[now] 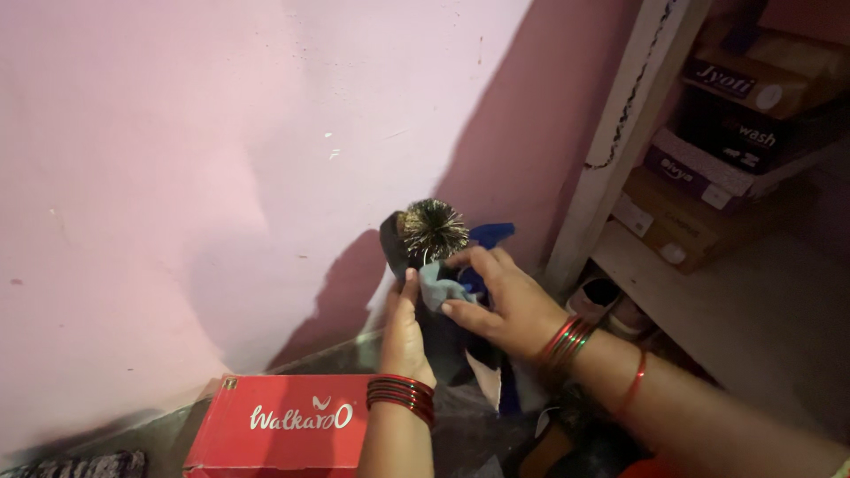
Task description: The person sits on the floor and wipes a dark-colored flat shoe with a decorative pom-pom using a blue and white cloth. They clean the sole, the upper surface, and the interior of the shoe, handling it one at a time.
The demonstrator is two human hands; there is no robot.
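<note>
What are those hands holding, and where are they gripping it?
The left hand grips a dark shoe by its side. The right hand presses a grey cloth against it, fingertips pinching the cloth.

red shoebox [283,425] on floor | stacked boxes [735,115] on shelf (right) | pink wall [177,133] behind

Both forearms reach forward, wrists ringed with bangles. The left hand [405,332] stands upright, thumb raised and fingers wrapped out of sight. The right hand [505,301] comes in from the right, fingers curled in a pinch.
</note>
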